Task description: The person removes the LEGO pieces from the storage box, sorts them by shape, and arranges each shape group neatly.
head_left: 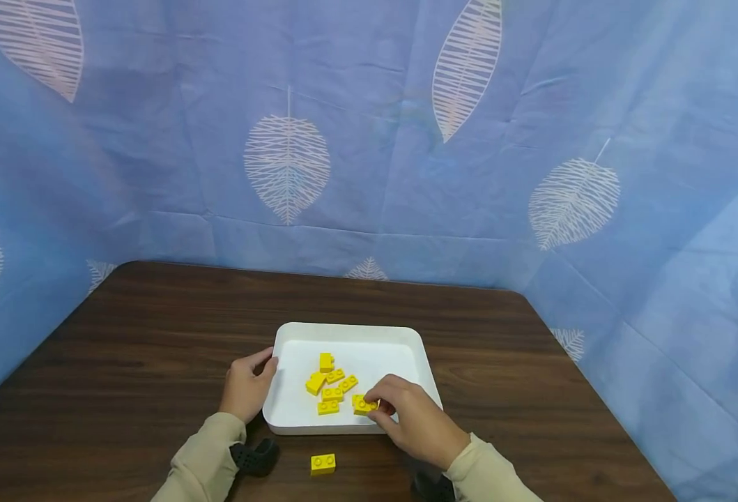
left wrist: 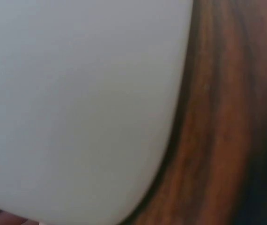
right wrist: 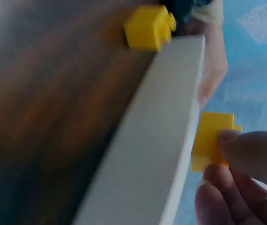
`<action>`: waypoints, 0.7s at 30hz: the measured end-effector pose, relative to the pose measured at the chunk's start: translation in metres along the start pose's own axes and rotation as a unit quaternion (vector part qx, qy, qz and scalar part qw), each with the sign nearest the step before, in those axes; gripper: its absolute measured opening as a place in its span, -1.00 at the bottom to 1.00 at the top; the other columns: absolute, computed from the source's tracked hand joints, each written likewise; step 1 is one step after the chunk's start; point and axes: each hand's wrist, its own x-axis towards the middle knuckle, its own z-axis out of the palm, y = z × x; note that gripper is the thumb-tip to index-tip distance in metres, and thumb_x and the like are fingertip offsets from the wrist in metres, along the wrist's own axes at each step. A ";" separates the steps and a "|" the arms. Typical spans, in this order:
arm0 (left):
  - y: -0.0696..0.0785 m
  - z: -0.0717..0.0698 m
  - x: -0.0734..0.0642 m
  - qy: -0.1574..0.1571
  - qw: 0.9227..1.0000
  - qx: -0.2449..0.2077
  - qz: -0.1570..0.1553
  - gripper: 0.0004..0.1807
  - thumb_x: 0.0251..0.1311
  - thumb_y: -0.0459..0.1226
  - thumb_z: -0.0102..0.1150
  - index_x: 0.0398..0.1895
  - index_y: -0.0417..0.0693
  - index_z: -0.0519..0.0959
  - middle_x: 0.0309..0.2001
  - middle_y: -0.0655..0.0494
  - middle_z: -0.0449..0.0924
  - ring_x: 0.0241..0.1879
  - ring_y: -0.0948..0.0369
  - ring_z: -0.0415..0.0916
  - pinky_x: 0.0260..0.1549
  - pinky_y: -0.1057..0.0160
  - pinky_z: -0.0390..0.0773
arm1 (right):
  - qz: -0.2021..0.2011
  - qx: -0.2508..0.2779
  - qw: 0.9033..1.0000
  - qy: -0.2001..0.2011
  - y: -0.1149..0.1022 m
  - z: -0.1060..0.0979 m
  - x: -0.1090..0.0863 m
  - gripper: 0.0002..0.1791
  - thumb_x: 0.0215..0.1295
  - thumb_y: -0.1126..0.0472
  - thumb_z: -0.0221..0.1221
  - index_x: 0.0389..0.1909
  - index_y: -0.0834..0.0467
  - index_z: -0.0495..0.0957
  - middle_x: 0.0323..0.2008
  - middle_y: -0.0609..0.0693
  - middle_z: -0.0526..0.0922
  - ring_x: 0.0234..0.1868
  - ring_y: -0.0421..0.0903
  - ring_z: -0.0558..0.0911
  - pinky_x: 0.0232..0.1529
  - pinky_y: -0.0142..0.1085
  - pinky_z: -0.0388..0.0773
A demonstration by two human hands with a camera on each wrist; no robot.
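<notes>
My right hand (head_left: 415,415) pinches a yellow building brick (head_left: 362,408) between thumb and fingers, over the near right part of a white tray (head_left: 381,341). In the right wrist view the thumb lies on the side of this brick (right wrist: 213,133), above the tray's near wall. My left hand (head_left: 246,383) holds the tray's left edge with thumb and fingers; in the left wrist view the tray wall (left wrist: 86,103) fills much of the picture. Several small yellow bricks (head_left: 332,394) lie loosely grouped in the middle of the tray.
One more yellow two-stud brick (head_left: 323,464) sits on the dark wooden table (head_left: 174,328), in front of the tray. A blue curtain (head_left: 369,181) with white leaf prints hangs behind and beside the table. Dark bands (head_left: 254,457) are on the wrists.
</notes>
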 end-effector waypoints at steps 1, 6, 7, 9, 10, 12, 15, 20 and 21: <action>0.000 -0.001 0.000 0.001 1.000 0.001 0.000 -0.61 0.31 -0.30 0.01 0.14 -0.33 0.48 0.14 -0.27 0.48 0.17 -0.14 0.42 0.10 -0.08 0.45 | -0.013 0.000 1.000 -0.005 -0.001 0.002 -0.004 -0.83 0.17 0.28 0.27 -0.20 0.10 0.61 -0.26 -0.18 0.57 -0.37 -0.41 0.44 -0.33 -0.54 0.51; 0.000 -0.001 0.000 0.000 1.000 0.003 -0.002 -0.60 0.31 -0.29 0.01 0.15 -0.32 0.48 0.14 -0.26 0.48 0.16 -0.13 0.43 0.08 -0.07 0.47 | -0.072 -0.036 0.995 -0.062 -0.005 0.020 -0.022 -0.87 0.22 0.23 0.23 -0.21 0.07 0.60 -0.26 -0.23 0.55 -0.32 -0.46 0.44 -0.33 -0.62 0.46; 0.000 -0.001 0.000 0.001 1.000 0.004 -0.002 -0.60 0.31 -0.29 0.01 0.15 -0.32 0.48 0.14 -0.26 0.48 0.16 -0.12 0.43 0.08 -0.06 0.47 | -0.079 -0.045 0.993 -0.070 -0.005 0.024 -0.024 -0.87 0.22 0.23 0.23 -0.21 0.07 0.60 -0.26 -0.23 0.55 -0.31 -0.47 0.45 -0.32 -0.63 0.45; 0.001 -0.001 0.000 0.002 1.000 0.004 -0.002 -0.61 0.31 -0.30 0.01 0.15 -0.32 0.48 0.14 -0.25 0.49 0.16 -0.12 0.43 0.08 -0.06 0.47 | -0.088 -0.055 0.991 -0.080 -0.004 0.031 -0.026 -0.87 0.21 0.22 0.24 -0.21 0.07 0.60 -0.26 -0.23 0.55 -0.30 -0.48 0.45 -0.32 -0.65 0.44; 0.000 -0.001 -0.001 0.002 1.000 0.004 -0.003 -0.61 0.31 -0.30 0.01 0.15 -0.32 0.48 0.14 -0.25 0.49 0.16 -0.12 0.43 0.07 -0.06 0.48 | -0.088 -0.057 0.991 -0.082 -0.004 0.033 -0.026 -0.87 0.21 0.22 0.24 -0.21 0.07 0.60 -0.26 -0.24 0.55 -0.30 -0.48 0.46 -0.31 -0.65 0.43; 0.000 -0.001 -0.001 0.002 1.000 0.003 -0.004 -0.61 0.31 -0.30 0.01 0.14 -0.32 0.48 0.13 -0.25 0.49 0.16 -0.12 0.43 0.08 -0.07 0.47 | -0.088 -0.058 0.991 -0.082 -0.004 0.037 -0.026 -0.87 0.20 0.22 0.25 -0.22 0.06 0.60 -0.27 -0.24 0.55 -0.31 -0.47 0.45 -0.31 -0.64 0.43; 0.001 0.000 -0.002 -0.001 1.000 0.003 -0.008 -0.61 0.31 -0.29 0.02 0.14 -0.31 0.49 0.14 -0.25 0.49 0.17 -0.13 0.42 0.09 -0.07 0.46 | -0.078 -0.051 0.992 -0.088 -0.006 0.036 -0.025 -0.87 0.21 0.18 0.24 -0.22 0.05 0.60 -0.27 -0.25 0.54 -0.32 -0.48 0.44 -0.32 -0.64 0.43; 0.003 0.000 -0.001 -0.003 1.000 0.002 -0.015 -0.60 0.31 -0.29 0.02 0.15 -0.31 0.48 0.15 -0.26 0.47 0.18 -0.13 0.41 0.10 -0.08 0.45 | -0.053 -0.045 0.996 -0.050 -0.009 0.016 -0.017 -0.85 0.22 0.18 0.24 -0.20 0.10 0.61 -0.27 -0.19 0.56 -0.37 -0.44 0.43 -0.35 -0.58 0.46; 0.003 -0.001 -0.001 -0.004 1.000 0.001 -0.016 -0.60 0.32 -0.29 0.01 0.15 -0.32 0.47 0.16 -0.26 0.47 0.18 -0.13 0.40 0.11 -0.07 0.45 | -0.052 -0.048 0.997 -0.035 -0.008 0.012 -0.014 -0.85 0.21 0.19 0.24 -0.21 0.11 0.61 -0.27 -0.16 0.57 -0.37 -0.42 0.44 -0.35 -0.57 0.47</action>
